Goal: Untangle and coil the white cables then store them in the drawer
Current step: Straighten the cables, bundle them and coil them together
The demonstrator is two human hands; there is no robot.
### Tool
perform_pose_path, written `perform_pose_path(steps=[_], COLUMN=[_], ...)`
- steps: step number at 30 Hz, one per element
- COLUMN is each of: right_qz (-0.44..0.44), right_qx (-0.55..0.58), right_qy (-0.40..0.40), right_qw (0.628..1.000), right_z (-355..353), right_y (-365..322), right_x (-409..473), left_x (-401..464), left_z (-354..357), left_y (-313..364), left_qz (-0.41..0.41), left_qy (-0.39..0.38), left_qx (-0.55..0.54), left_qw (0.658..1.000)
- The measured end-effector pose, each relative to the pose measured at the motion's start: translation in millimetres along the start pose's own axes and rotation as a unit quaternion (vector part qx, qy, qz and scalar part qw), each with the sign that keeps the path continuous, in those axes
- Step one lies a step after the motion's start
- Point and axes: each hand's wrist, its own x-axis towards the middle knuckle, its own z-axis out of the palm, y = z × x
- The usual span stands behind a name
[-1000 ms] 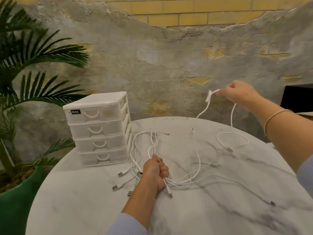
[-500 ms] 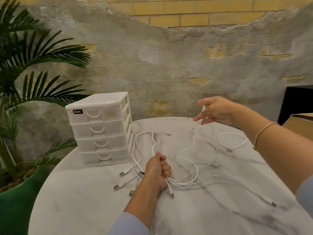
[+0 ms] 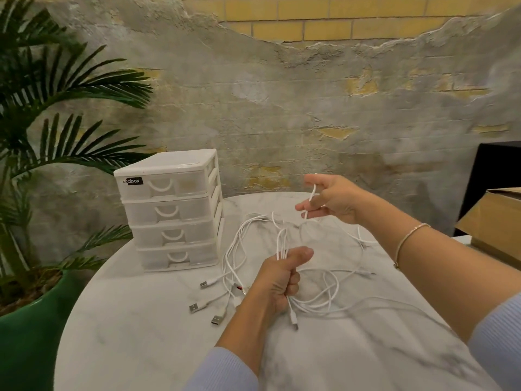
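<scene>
At the lower centre of the frame, the left hand (image 3: 277, 280) makes a fist around a bundle of thin white cables (image 3: 315, 292), thumb laid across the top, above a round white marble-patterned bench (image 3: 135, 334). Strands run up out of the fist and down from it, ending in a small plug just below the hand. Three silver USB plugs (image 3: 194, 307) lie on the bench to the lower left of that hand, and loose loops of cable spread across the bench to its right and beyond it. A pale blue ribbed sleeve (image 3: 222, 371) covers the forearm at the bottom edge.

Further back, right of centre, the right hand (image 3: 329, 201) is raised above the bench and pinches a single white strand between thumb and fingers, the index finger extended; the strand hangs from it toward the tangle. A thin gold bracelet (image 3: 408, 238) circles that wrist.

Left of centre, a white plastic four-drawer storage unit (image 3: 169, 210) stands on the bench's far left part, all drawers pushed in, the cables just beside its right side. A palm in a green pot (image 3: 28, 334) fills the left edge, a brown cardboard box (image 3: 496, 218) sits at the right edge, and a weathered plaster-and-yellow-brick wall (image 3: 282, 94) closes the background.
</scene>
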Motion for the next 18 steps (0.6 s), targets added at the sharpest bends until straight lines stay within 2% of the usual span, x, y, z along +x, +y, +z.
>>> perform_pose_path(steps=[7,12,16,18], right_qz=[0.029,0.061,0.094,0.106], right_qx=[0.013,0.005,-0.082,-0.139], right_qy=[-0.022,-0.069,-0.07,-0.064], right_qw=[0.999,0.996,0.99,0.982], right_z=[0.4,10.1,6.6,2.0], right_y=[2.1,4.7,13.2,17.0], right_x=[-5.1,-8.8,-9.1,-10.2], left_x=[2.3,4.6,3.2,1.7], left_z=[1.6,1.8,-4.4,-5.1], left_y=[-1.9,-4.0,1.4,3.7], left_qz=[0.015,-0.017,-0.037,-0.044], left_qy=[0.045,0.077,0.025,0.003], left_qx=[0.013,-0.024,-0.138,-0.16], left_qw=[0.999,0.997,0.989,0.986])
